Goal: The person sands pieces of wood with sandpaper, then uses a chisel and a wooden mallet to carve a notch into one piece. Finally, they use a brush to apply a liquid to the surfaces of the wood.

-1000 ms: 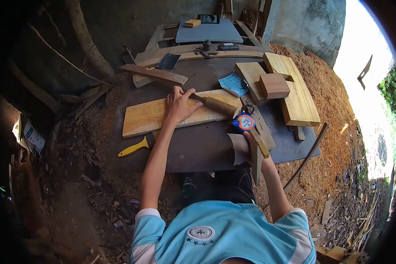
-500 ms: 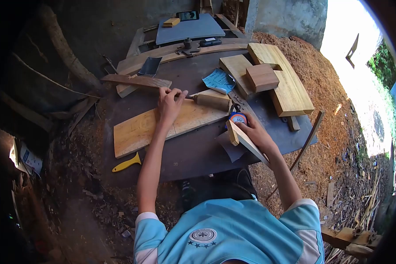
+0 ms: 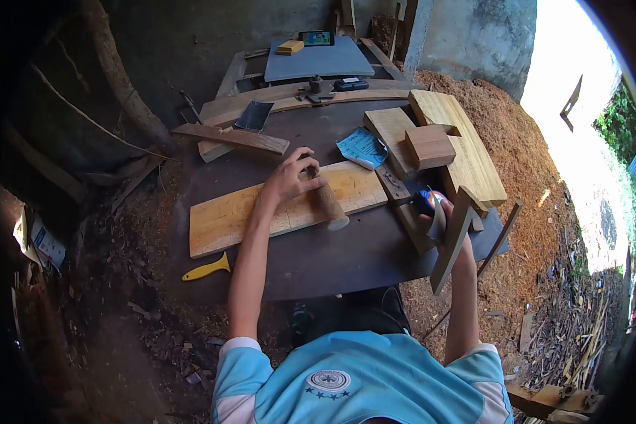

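Note:
My left hand (image 3: 295,178) has its fingers closed round a cylindrical wooden mallet (image 3: 327,205), which lies tilted over the light wooden board (image 3: 244,212). At the table's right side, my right hand (image 3: 446,220) grips a tape measure (image 3: 431,201) with an orange and blue face. A wooden try square (image 3: 454,240) stands in front of the right hand and hides part of its fingers; it seems to be held there as well. Beside the board's lower left edge lies a yellow-handled scraper or brush (image 3: 206,268).
Thick wooden blocks (image 3: 466,169) and a reddish block (image 3: 430,146) occupy the right side. Blue sandpaper (image 3: 362,148) lies mid-table. A brown wooden strip (image 3: 233,138) and dark sandpaper (image 3: 254,116) are at the back left. A phone (image 3: 316,38) stands at the far end.
The right hand has moved right with the tape measure and square, which is now more upright. The mallet has swung from lying nearly sideways to pointing toward me, with the left hand now round it.

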{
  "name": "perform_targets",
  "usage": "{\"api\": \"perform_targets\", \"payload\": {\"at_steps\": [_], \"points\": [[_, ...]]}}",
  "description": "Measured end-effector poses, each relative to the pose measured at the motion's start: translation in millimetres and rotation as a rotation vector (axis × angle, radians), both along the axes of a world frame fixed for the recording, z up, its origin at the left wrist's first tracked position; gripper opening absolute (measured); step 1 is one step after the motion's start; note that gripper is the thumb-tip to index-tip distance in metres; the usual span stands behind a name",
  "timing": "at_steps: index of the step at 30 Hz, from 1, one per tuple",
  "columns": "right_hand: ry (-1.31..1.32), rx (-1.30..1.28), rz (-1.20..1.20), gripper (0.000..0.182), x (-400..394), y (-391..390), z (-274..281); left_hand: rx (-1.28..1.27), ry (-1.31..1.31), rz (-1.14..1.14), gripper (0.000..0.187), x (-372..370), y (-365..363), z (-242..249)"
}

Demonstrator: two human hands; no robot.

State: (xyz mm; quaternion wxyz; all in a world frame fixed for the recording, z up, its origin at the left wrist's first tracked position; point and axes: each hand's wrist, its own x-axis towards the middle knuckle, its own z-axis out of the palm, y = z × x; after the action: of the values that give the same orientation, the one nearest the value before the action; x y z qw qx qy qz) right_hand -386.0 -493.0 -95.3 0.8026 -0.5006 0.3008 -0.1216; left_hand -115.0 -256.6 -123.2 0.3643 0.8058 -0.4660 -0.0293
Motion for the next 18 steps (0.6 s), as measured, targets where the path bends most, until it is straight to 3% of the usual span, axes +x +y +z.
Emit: {"api": "perform_targets", "payload": {"at_steps": [3,6,7,10,11,12,13,15,17,18], "points": [[-0.022,-0.05,-0.142,0.035,0,11,14,0.109,-0.136,0.086,0.077,6,-4,-11],[-0.126,-0.144,-0.395,0.031,19,23,18,0.224,-0.162,0.358,0.084,1,-8,-7],[-0.151,-0.188,-0.315,0.033,18,23,20,0.171,-0.316,0.471,0.075,-5,-9,-5],[-0.162,-0.046,-0.216,0.035,24,30,36,0.035,-0.147,0.715,0.059,4,-16,-9],[-0.228,-0.285,-0.153,0.031,26,22,19,0.043,-0.187,0.704,0.044,8,-16,-17],[-0.299,-0.518,-0.12,0.029,29,14,1,0.032,-0.246,0.688,0.043,9,-14,-19],[-0.312,-0.453,-0.162,0.027,42,24,14,0.018,-0.303,0.672,0.041,9,-13,-20],[-0.392,-0.854,-0.287,0.023,74,24,14,-0.06,-0.308,0.625,0.039,3,-14,-14],[-0.416,-0.841,-0.315,0.02,107,24,25,-0.182,-0.214,0.561,0.037,-15,-12,20],[-0.435,-0.515,-0.292,0.021,127,25,35,-0.354,-0.126,0.387,0.038,-23,-12,39]]}}
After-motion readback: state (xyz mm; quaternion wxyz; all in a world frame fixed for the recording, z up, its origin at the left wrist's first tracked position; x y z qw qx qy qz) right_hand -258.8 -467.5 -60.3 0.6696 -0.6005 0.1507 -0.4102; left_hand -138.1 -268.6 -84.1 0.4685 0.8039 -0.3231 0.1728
